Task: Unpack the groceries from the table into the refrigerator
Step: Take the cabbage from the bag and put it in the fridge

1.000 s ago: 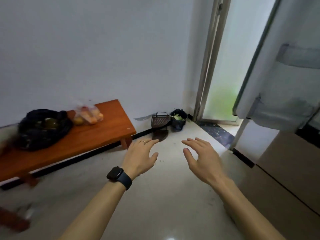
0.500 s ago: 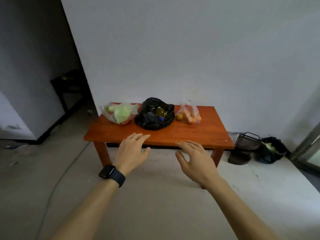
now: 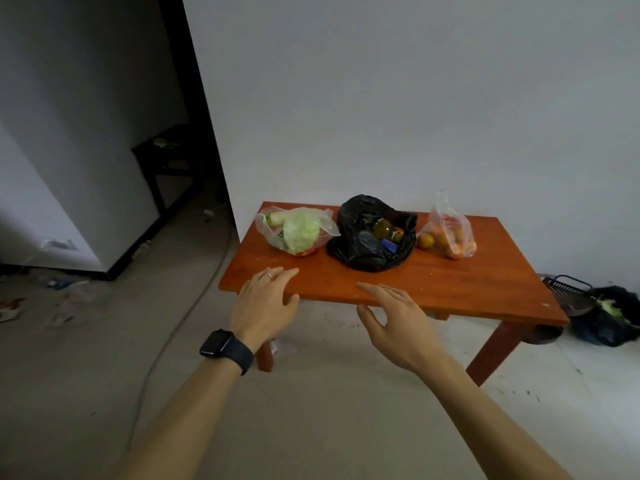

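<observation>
head view: hands (image 3: pixel 265 304) (image 3: pixel 396 325) spread at the table (image 3: pixel 450 282)'s near edge.

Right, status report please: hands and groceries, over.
Left hand open, right hand open, both empty, at near edge of wooden table. Cabbage bag, black bag, bag of oranges on it, untouched. Nothing between hands and bags.

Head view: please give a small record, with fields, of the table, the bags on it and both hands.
table: low orange-brown wooden table, by a white wall
left bag: clear plastic bag with green cabbage
middle bag: open black plastic bag, a bottle inside
right bag: clear plastic bag of orange fruits
left hand: open, empty, near the table's front edge
right hand: open, empty, near the table's front edge
</observation>
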A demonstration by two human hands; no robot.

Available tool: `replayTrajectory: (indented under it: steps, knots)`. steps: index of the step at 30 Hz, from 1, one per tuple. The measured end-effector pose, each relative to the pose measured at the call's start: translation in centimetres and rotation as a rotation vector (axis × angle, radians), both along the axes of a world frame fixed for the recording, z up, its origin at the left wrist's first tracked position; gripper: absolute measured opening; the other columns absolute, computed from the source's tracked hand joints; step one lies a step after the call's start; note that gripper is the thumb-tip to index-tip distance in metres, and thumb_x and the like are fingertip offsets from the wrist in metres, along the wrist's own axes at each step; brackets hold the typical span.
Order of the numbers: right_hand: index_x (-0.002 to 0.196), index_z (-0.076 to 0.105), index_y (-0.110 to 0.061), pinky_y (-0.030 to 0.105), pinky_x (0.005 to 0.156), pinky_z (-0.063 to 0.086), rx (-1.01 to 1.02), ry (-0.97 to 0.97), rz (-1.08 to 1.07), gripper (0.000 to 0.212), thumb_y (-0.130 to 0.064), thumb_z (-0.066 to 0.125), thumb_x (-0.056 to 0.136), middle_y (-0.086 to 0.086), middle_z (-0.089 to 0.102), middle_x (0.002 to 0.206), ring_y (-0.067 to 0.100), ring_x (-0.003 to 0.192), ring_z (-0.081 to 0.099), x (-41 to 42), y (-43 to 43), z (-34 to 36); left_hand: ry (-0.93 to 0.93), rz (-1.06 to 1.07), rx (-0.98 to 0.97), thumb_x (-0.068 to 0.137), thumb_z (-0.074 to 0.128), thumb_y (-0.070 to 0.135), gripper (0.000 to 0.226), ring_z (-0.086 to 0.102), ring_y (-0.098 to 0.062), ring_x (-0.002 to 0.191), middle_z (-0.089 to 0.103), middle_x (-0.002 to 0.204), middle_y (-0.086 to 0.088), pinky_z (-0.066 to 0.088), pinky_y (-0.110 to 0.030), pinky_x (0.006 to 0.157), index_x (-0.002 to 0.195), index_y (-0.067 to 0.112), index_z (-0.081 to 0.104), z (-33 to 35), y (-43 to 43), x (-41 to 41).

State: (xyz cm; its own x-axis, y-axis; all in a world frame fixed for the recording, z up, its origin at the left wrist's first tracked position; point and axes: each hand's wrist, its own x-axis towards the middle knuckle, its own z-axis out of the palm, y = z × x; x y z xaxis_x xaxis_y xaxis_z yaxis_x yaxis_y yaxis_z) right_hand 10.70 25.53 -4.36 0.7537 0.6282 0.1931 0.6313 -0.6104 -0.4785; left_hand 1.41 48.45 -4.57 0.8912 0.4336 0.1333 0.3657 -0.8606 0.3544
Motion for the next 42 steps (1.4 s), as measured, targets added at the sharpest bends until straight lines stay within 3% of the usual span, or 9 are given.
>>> replayTrajectory:
  steps: [12, 22, 28, 31, 33, 35, 39, 42]
  knots:
    - [0.147, 0.042, -0.034, 0.027, 0.109, 0.034, 0.011, 0.165, 0.028, 0.049, -0.046, 0.048, 0.100, -0.012, 0.050, 0.146, 0.010, 0.139, 0.038, 12.5, 13.9, -6.9, 0.122, -0.059, 0.009, 0.098, 0.051, 0.043, 0.053, 0.031, -0.019, 0.144, 0.039, 0.154, 0.003, 0.032, -0.039, 0.115, 0.149, 0.035, 0.038, -5.3, 15.1, 14.1]
    - [0.152, 0.032, -0.034, 0.028, 0.109, 0.038, -0.030, 0.282, 0.015, 0.056, -0.051, 0.046, 0.100, -0.010, 0.045, 0.151, 0.011, 0.138, 0.041, 22.3, 24.3, -9.4, 0.256, -0.194, 0.229, 0.097, 0.050, 0.035, 0.051, 0.034, -0.024, 0.142, 0.045, 0.151, -0.002, 0.032, -0.047, 0.115, 0.147, 0.028, 0.042, -7.9, 26.5, 26.1]
    - [0.156, 0.021, -0.034, 0.027, 0.113, 0.029, -0.052, 0.290, 0.018, 0.059, -0.048, 0.042, 0.102, -0.010, 0.022, 0.163, 0.012, 0.147, 0.027, 28.8, 32.3, -10.6, 0.340, -0.401, 0.291, 0.100, 0.046, 0.030, 0.049, 0.029, -0.020, 0.145, 0.041, 0.154, 0.000, 0.027, -0.044, 0.118, 0.148, 0.025, 0.040, -11.9, 32.3, 35.9]
    - [0.157, 0.013, -0.038, 0.038, 0.115, 0.035, -0.146, 0.366, -0.016, 0.060, -0.051, 0.036, 0.103, -0.013, 0.011, 0.165, 0.016, 0.143, 0.036, 33.0, 36.1, -12.4, 0.392, -0.516, 0.315, 0.103, 0.042, 0.032, 0.051, 0.026, -0.019, 0.147, 0.038, 0.156, -0.001, 0.022, -0.042, 0.119, 0.152, 0.025, 0.033, -13.4, 34.7, 41.2]
    - [0.158, 0.009, -0.035, 0.043, 0.119, 0.029, -0.265, 0.409, -0.063, 0.062, -0.054, 0.030, 0.103, -0.011, 0.006, 0.166, 0.019, 0.151, 0.020, 36.0, 37.8, -14.3, 0.431, -0.557, 0.322, 0.104, 0.036, 0.037, 0.053, 0.024, -0.021, 0.148, 0.038, 0.157, -0.001, 0.019, -0.045, 0.119, 0.155, 0.025, 0.025, -14.5, 36.4, 43.9]
    - [0.160, 0.005, -0.027, 0.041, 0.121, 0.020, -0.371, 0.407, -0.114, 0.065, -0.053, 0.025, 0.104, -0.006, 0.006, 0.167, 0.019, 0.153, 0.007, 38.8, 38.6, -16.0, 0.483, -0.588, 0.341, 0.105, 0.027, 0.041, 0.054, 0.017, -0.020, 0.151, 0.032, 0.160, 0.000, 0.013, -0.051, 0.121, 0.157, 0.028, 0.018, -15.7, 38.4, 46.3]
    - [0.160, 0.010, -0.023, 0.037, 0.120, 0.019, -0.354, 0.522, -0.249, 0.064, -0.053, 0.021, 0.104, -0.004, 0.016, 0.166, 0.020, 0.151, 0.016, 43.2, 39.0, -17.8, 0.539, -0.615, 0.235, 0.106, 0.013, 0.044, 0.055, 0.009, -0.016, 0.153, 0.024, 0.163, 0.001, 0.003, -0.053, 0.122, 0.159, 0.028, 0.008, -17.4, 41.4, 50.5]
    - [0.158, 0.021, -0.023, 0.034, 0.119, 0.020, -0.304, 0.608, -0.337, 0.060, -0.051, 0.022, 0.105, -0.002, 0.025, 0.163, 0.018, 0.150, 0.022, 46.0, 39.0, -19.1, 0.549, -0.630, 0.149, 0.106, 0.016, 0.043, 0.054, 0.017, -0.016, 0.151, 0.030, 0.161, 0.002, 0.005, -0.051, 0.122, 0.158, 0.027, 0.017, -18.7, 42.5, 53.0]
